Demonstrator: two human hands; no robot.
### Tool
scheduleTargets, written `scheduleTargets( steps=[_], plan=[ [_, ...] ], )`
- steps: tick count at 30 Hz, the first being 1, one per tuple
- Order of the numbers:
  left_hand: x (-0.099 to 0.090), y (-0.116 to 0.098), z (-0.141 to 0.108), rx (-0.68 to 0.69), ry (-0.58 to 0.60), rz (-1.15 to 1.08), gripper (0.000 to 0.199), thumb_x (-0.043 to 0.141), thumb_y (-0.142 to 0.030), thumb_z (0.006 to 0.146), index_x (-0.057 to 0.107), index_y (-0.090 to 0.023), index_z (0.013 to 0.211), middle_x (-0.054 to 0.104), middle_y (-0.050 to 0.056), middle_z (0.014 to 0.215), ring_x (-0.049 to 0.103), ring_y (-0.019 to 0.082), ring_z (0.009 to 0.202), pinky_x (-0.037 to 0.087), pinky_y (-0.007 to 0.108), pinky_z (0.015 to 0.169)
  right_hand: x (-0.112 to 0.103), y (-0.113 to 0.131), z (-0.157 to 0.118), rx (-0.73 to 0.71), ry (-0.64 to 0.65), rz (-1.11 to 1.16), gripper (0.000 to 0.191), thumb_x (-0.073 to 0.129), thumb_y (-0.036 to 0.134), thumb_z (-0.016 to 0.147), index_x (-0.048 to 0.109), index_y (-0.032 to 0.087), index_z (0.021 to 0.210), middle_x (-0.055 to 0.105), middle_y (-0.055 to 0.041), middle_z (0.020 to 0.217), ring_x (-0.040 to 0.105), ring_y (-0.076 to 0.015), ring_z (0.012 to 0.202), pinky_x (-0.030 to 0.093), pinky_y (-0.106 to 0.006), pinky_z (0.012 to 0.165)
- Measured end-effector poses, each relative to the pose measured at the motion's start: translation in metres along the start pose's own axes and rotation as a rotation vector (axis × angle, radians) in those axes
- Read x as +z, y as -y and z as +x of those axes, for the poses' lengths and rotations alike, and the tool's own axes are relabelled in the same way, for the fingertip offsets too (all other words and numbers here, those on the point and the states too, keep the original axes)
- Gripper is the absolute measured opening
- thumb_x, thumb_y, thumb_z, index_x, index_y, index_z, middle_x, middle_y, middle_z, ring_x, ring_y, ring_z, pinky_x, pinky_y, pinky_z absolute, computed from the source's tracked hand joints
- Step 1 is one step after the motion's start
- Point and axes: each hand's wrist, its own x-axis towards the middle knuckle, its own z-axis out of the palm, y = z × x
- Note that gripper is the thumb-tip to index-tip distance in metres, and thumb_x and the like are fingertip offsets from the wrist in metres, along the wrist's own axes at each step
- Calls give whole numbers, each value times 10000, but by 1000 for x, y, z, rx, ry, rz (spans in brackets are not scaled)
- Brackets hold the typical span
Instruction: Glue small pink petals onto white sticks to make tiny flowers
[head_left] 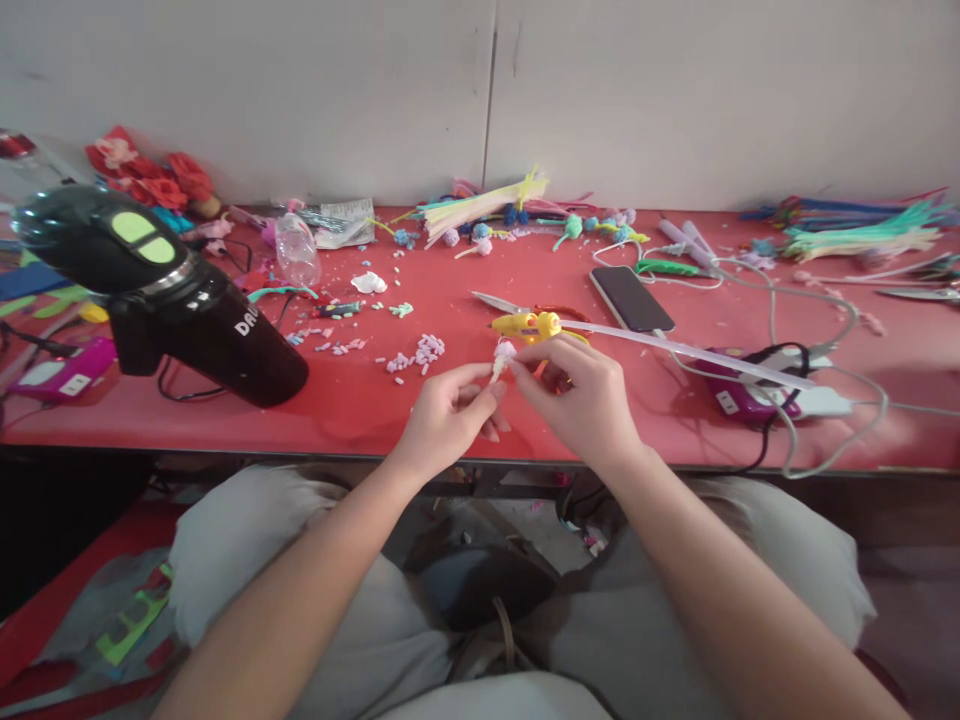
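Just above the front edge of the red table, my left hand point(455, 408) is closed, pinching a small pink and cream fuzzy pipe-cleaner flower point(502, 358) by its pale lower end. The thumb and forefinger of my right hand point(583, 395) close on the flower's right side; whether a smaller piece sits between them cannot be made out. Right behind my right hand is a yellow glue gun point(526, 325), nozzle to the left, with a long translucent glue stick point(697, 352) running out to the right. Its handle is partly hidden. Short pink pipe-cleaner pieces point(424, 354) lie in a pile left of my hands.
A large black tumbler point(225, 330) stands at the left. Scissors point(501, 302) lie behind the glue gun, and a phone point(632, 298) on a cable is farther right. A purple power strip point(739, 390) with tangled cords occupies the right. Pipe-cleaner bundles point(862, 235) line the back.
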Motion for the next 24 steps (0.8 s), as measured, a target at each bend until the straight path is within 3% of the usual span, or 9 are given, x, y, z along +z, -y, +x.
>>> scheduleTargets(
  steps=[17, 24],
  plan=[
    [-1, 5, 0, 47, -13, 72, 350, 708, -352, 934, 737, -131, 1205, 704, 12, 639, 671, 143, 535, 580, 250, 581, 1, 0, -1, -36, 10, -58, 146, 605, 273, 936, 695, 221, 834, 701, -33, 779, 488, -125, 559, 435, -295, 575],
    [-3, 3, 1, 29, -15, 23, 429, 681, -485, 953, 737, -123, 1177, 697, 14, 638, 658, 129, 531, 556, 225, 555, -3, 2, -2, -26, 12, -24, 127, 602, 257, 928, 689, 207, 849, 695, -33, 786, 499, -126, 570, 431, -298, 581]
  ],
)
